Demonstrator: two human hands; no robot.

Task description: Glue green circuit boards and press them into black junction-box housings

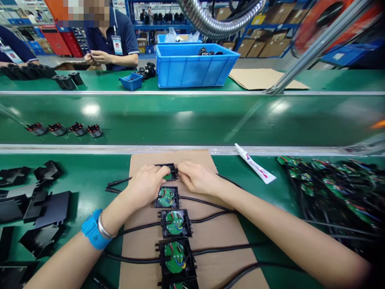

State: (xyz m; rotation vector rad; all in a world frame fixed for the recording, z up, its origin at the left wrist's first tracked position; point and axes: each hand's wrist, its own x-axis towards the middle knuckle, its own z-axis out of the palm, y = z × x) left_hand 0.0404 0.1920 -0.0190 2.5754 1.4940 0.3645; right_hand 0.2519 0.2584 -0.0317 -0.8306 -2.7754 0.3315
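A column of square black plastic housings with round green circuit boards lies on a cardboard sheet (210, 249). My left hand (147, 182) is closed on the farthest housing (172, 166), its fingers over the green board (170, 175). At that housing's right side, my right hand (194, 176) has its fingers pinched together where a black cable (230, 180) leaves it; the fingertips are partly hidden. Nearer to me are a second housing (166, 197), a third (175, 223) and a larger-looking one (177, 259), with cables running out sideways. A blue band (95, 228) and a metal bangle circle my left wrist.
A white tube (255, 163) lies right of the cardboard, before a heap of wired boards (333, 188). Black covers (51, 208) lie at left. Several motor parts (78, 129) stand on the green strip beyond the rail. Behind are a blue bin (195, 66) and co-workers.
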